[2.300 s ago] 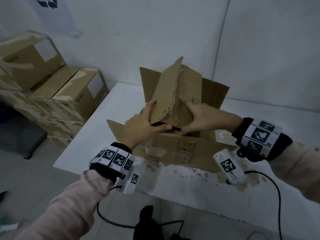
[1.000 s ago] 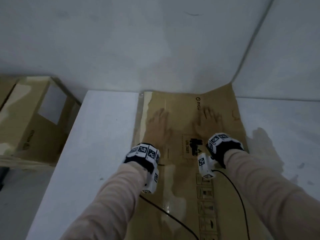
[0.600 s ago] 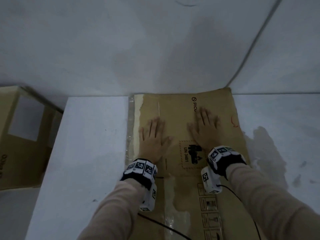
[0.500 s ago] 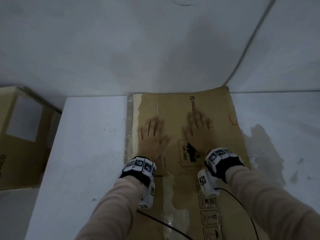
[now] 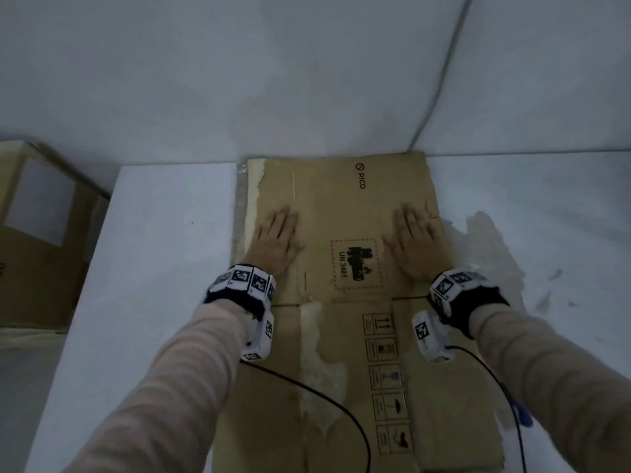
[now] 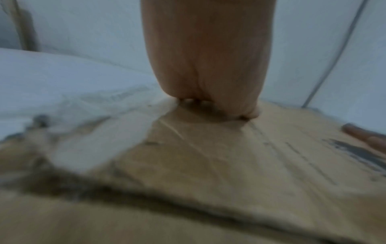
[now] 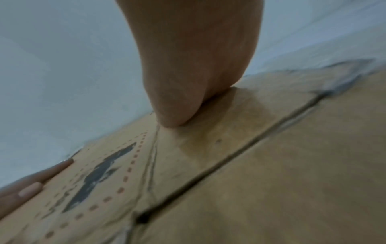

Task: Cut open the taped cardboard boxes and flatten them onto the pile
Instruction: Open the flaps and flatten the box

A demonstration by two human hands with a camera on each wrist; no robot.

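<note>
- The box [image 5: 345,206] lies flattened on the white bench [image 5: 153,261], its far edge against the wall, its near end running toward the person.
- The left hand [image 5: 275,242] rests palm down on the box near its left edge, fingers straight and close together, thumb out to the side; its grip is spread flat and holds nothing.
- The right hand [image 5: 411,245] lies palm down near the right edge, fingers straight, grip likewise flat on the card.
- The hands are well apart, with the printed "UN 3481" label [image 5: 355,264] between them.
- "PICO" is printed near the far edge; a red scribble [image 5: 429,211] sits just beside the right fingertips.
- A strip of torn tape [image 5: 242,206] runs along the left edge, and a pale torn patch [image 5: 317,343] lies nearer the person.
- A row of handling symbols [image 5: 386,377] runs down the near flap.
- The left wrist view shows the left hand [image 6: 208,66] pressed on the card; the picture is blurred.
- The right wrist view shows the right hand [image 7: 194,66] bearing on the card beside a fold gap [image 7: 229,163].
- Another box [image 5: 37,233] stands off the bench's left.
</note>
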